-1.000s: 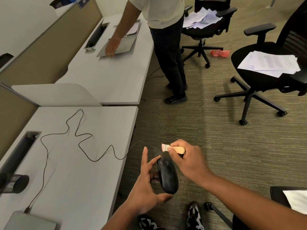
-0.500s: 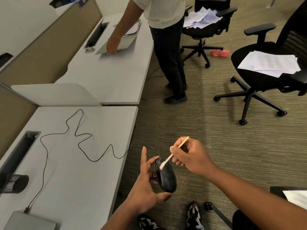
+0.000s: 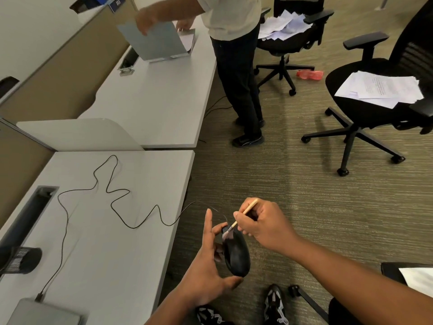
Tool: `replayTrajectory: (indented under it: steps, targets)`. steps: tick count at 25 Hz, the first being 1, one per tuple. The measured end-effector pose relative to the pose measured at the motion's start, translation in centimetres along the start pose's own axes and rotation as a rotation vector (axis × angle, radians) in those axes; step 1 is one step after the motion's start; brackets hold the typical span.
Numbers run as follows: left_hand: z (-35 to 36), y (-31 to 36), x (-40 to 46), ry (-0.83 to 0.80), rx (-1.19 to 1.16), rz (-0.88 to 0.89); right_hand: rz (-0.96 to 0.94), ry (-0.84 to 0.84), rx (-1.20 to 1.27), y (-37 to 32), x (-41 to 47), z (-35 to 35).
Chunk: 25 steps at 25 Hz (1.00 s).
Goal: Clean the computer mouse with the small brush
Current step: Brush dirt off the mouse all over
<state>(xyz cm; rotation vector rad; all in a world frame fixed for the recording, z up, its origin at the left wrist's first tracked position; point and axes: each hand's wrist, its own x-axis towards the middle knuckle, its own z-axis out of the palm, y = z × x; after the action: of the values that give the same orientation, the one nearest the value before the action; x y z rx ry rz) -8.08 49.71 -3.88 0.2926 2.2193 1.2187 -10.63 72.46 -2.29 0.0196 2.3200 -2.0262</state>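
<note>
A black wired computer mouse (image 3: 236, 254) is held in the air beside the desk, off its right edge. My left hand (image 3: 206, 270) grips it from the left, thumb under its rear end and fingers at its side, index finger pointing up. My right hand (image 3: 260, 222) pinches a small brush (image 3: 241, 215) with a thin wooden handle. Its pale bristles touch the front end of the mouse. The mouse's thin black cable (image 3: 110, 198) snakes across the white desk (image 3: 98, 242) to a closed laptop (image 3: 44, 313).
A black mesh cup (image 3: 21, 259) lies on the desk's left side by a cable slot (image 3: 30, 207). Another person (image 3: 234, 66) stands at the far desk lifting a grey laptop lid (image 3: 154, 41). Office chairs (image 3: 375, 90) carrying papers stand on the carpet at right.
My right hand turned the brush from lying sideways above the mouse to bristles down on its front end. The other person raised the laptop lid.
</note>
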Motion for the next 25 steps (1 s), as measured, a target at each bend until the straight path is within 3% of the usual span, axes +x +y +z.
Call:
replayTrajectory:
  steps: [25]
  targets:
    - [0.8, -0.3, -0.4, 0.064, -0.031, 0.026, -0.076, 0.103, -0.148, 2.4, -0.6, -0.8]
